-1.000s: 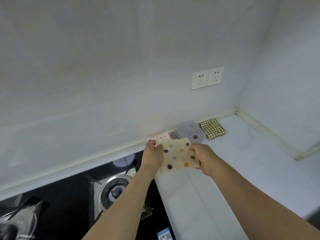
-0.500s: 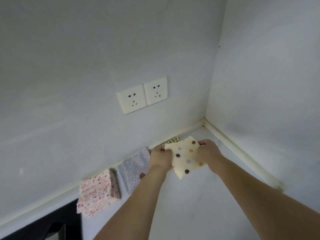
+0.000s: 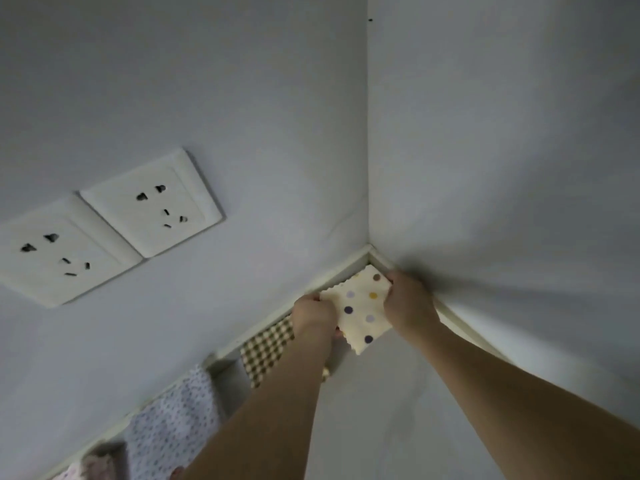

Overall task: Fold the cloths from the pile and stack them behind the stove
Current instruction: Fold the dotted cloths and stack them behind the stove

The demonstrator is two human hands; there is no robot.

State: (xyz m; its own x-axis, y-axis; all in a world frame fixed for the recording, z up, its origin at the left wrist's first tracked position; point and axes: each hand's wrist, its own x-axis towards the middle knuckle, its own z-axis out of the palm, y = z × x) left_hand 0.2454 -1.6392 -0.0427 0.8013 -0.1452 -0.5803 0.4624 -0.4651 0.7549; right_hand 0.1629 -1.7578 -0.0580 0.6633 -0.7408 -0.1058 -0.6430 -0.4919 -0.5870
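Both hands hold one folded spotted cloth (image 3: 360, 306) out toward the far corner where the two walls meet. Left hand (image 3: 313, 315) grips its left edge, fingers curled round the cloth; right hand (image 3: 408, 303) pinches the right edge the same way. Held by opposite sides, probably so the fold stays flat and square while it goes down.

Cloth sits just above the worktop (image 3: 381, 410), its far corner near the trim strip (image 3: 332, 275) along the back wall. Whether it touches the surface yet is hard to tell from this angle.

Along the same wall, to the left: a checked cloth (image 3: 266, 351) just beside the left wrist, partly hidden by the forearm; then a speckled grey cloth (image 3: 176, 420); then a sliver of pink patterned cloth (image 3: 86, 469) at the frame's bottom edge. They lie in a row against the wall, side by side, not piled one on another. The spotted one looks set to take the next place, in the corner.

Two wall sockets (image 3: 104, 226) above the row. Stove is out of view.
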